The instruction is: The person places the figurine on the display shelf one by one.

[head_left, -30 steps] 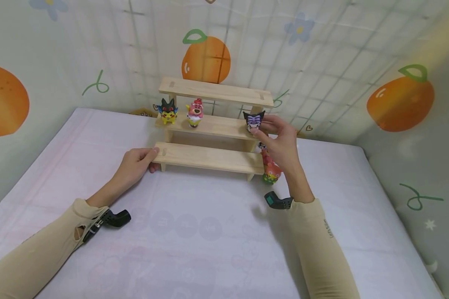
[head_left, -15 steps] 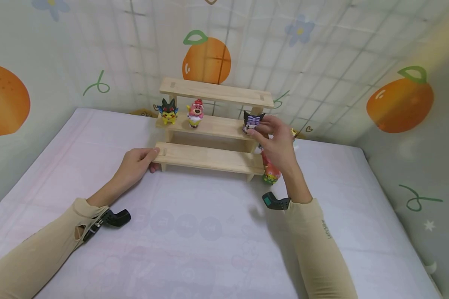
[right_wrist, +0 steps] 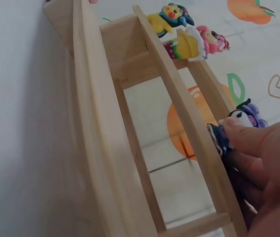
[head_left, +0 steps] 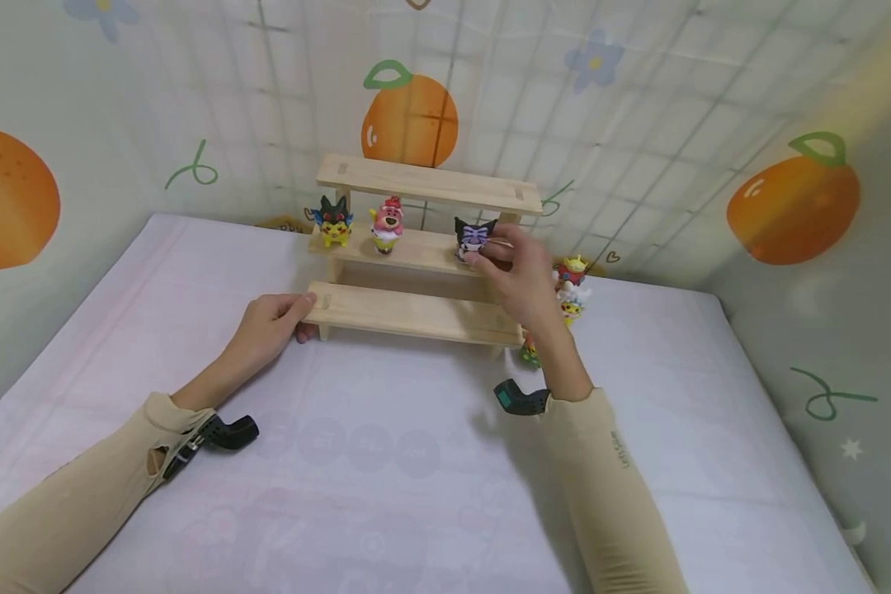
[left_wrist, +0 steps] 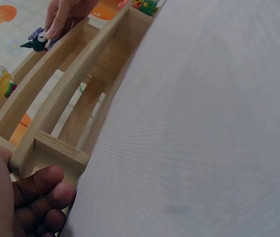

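In the head view, my right hand (head_left: 523, 276) pinches a black-eared figurine with a purple bow (head_left: 474, 238) between thumb and fingers. The figurine is upright at the middle tier of a three-tier wooden display stand (head_left: 416, 313). At the left end of the bottom tier, my left hand (head_left: 271, 328) grips the board, thumb on top and fingers curled below. To the left on the middle tier stand a yellow figurine with a black hood (head_left: 334, 223) and a pink bear figurine (head_left: 388, 227). The right wrist view shows the thumb against the pinched figurine (right_wrist: 248, 116).
Beyond the stand's right end, several figurines stand on the white-covered table, among them one in red with a yellow top (head_left: 572, 270) and one with a white top (head_left: 572, 301). My right forearm partly hides a green-based one (head_left: 530, 353). A patterned curtain (head_left: 490, 99) hangs behind.
My right hand has slid left along the middle tier with the purple-bowed figurine, uncovering figurines to the right of the stand. The left hand has stayed in place.
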### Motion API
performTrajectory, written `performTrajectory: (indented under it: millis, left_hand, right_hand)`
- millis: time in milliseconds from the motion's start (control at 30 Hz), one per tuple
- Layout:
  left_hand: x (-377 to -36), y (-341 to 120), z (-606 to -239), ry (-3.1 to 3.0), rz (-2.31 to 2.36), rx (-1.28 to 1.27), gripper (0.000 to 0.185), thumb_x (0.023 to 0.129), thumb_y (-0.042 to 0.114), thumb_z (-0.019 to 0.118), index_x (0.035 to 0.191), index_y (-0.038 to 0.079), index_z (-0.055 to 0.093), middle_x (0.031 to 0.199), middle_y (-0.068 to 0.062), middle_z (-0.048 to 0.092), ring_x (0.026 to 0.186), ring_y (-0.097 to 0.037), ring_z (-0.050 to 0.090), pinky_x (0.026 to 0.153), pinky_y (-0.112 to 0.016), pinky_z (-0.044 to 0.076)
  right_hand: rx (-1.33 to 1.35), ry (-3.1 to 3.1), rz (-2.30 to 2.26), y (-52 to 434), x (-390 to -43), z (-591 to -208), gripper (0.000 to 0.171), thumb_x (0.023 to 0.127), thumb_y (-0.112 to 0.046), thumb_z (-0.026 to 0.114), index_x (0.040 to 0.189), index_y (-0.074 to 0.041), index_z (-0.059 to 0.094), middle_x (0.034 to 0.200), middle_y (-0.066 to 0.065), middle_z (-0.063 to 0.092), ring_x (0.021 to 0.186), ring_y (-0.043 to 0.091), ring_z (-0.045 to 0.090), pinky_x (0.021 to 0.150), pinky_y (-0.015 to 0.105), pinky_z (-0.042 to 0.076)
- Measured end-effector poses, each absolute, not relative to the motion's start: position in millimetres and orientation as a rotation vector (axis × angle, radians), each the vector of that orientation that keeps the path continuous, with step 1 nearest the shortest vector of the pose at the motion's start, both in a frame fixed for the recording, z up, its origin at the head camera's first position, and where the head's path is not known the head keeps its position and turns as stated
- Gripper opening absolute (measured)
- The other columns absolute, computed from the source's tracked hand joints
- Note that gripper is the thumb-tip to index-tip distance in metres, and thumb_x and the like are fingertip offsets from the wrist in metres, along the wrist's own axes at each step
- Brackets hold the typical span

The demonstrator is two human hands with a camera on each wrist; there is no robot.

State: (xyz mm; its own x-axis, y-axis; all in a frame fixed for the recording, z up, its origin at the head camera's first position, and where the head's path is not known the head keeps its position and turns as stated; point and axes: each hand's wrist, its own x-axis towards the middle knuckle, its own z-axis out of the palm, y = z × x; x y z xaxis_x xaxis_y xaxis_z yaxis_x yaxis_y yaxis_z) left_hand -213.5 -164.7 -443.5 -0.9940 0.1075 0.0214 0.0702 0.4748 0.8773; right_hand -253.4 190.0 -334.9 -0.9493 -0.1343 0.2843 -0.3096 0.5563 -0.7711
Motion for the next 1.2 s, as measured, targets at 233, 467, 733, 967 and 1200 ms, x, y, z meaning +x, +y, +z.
performTrajectory:
  millis: [233,467,733,967,1200]
  left_hand:
    - [-213,-166,-443,2.667,1.584,0.154,0.054,0.112,0.046,0.047,0.106,0.0,0.075,0.079,-0.008,0.069,0.079,-0.023,0.058,0.077,-0.032,0.043]
    - [-212,-166,-443,2.686,1.575,0.157,0.053,0.112,0.045,0.047,0.105,0.001,0.075,0.077,-0.007,0.069,0.078,-0.021,0.058,0.077,-0.031,0.043]
    - [-213,-165,-444,2.684,1.577,0.157,0.053,0.112,0.045,0.047,0.102,0.001,0.075,0.076,-0.008,0.068,0.078,-0.023,0.057,0.077,-0.032,0.042]
    - [-214,-165,-451,2.666,1.585,0.143,0.054,0.111,0.047,0.047,0.102,0.002,0.075,0.078,-0.008,0.069,0.079,-0.024,0.058,0.078,-0.034,0.043]
    - [-214,-164,-449,2.679,1.59,0.158,0.053,0.112,0.046,0.048,0.103,0.002,0.075,0.077,-0.008,0.069,0.079,-0.024,0.058,0.078,-0.033,0.043]
  right_hand:
    - [0.39,-2.581,1.376,173,-258,-336,0.045,0.096,-0.018,0.08,0.132,0.001,0.062,0.125,0.022,0.074,0.12,0.029,0.072,0.099,0.043,0.057]
    - [0.348,-2.619,1.357,160,-258,-335,0.047,0.096,-0.021,0.08,0.134,-0.001,0.061,0.129,0.019,0.073,0.122,0.026,0.071,0.104,0.042,0.054]
    - [0.361,-2.638,1.41,155,-258,-332,0.047,0.098,-0.019,0.078,0.136,0.0,0.059,0.134,0.02,0.07,0.126,0.027,0.069,0.106,0.042,0.053]
    - [0.371,-2.654,1.372,157,-256,-333,0.045,0.096,-0.021,0.081,0.131,-0.001,0.061,0.128,0.019,0.073,0.124,0.026,0.07,0.109,0.043,0.051]
    - [0.482,-2.664,1.234,170,-251,-332,0.057,0.091,-0.034,0.085,0.137,-0.01,0.063,0.131,0.009,0.074,0.136,0.021,0.062,0.121,0.044,0.037]
